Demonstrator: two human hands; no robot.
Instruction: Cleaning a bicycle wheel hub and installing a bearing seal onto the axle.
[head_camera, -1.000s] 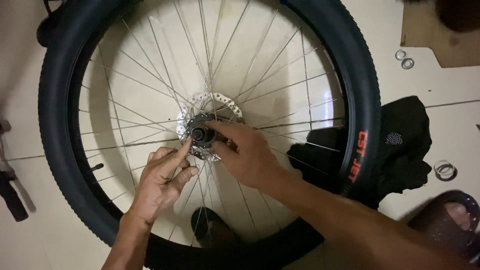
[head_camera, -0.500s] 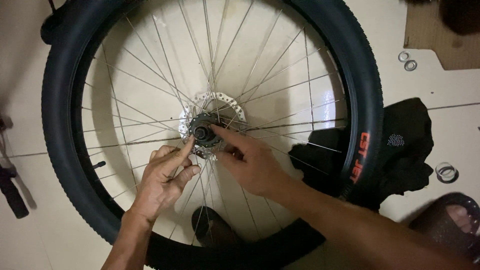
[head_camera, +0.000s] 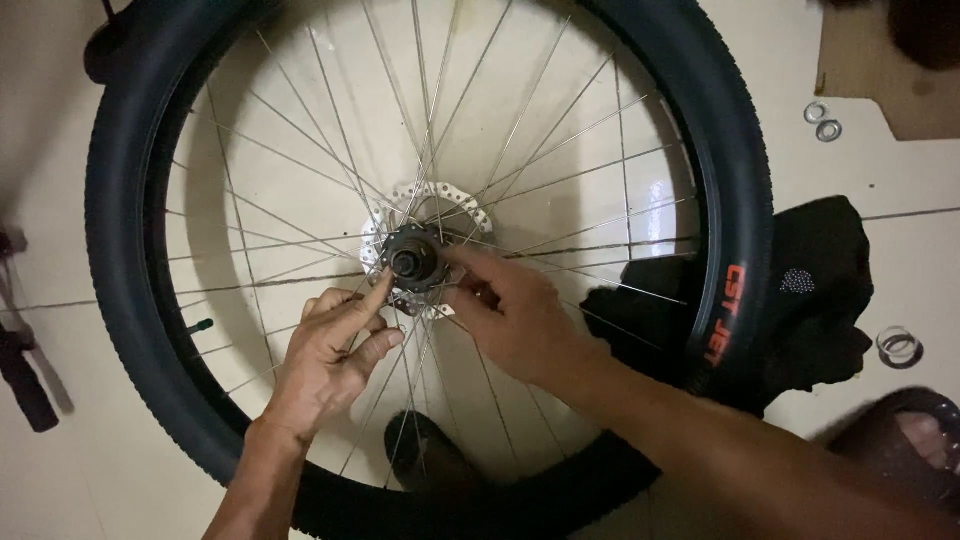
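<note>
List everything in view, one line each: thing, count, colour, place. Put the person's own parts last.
bicycle wheel: 1, black tyre, silver spokes, fills the frame, over the floor
hub: 1, dark metal, wheel centre
brake disc: 1, silver, behind the hub
black cloth: 1, right of the tyre
metal rings: 2, silver, upper right floor
clear ring: 1, right floor
cardboard: 1, brown, top right
left hand: fingertip on the hub
right hand: fingers at the hub
</note>
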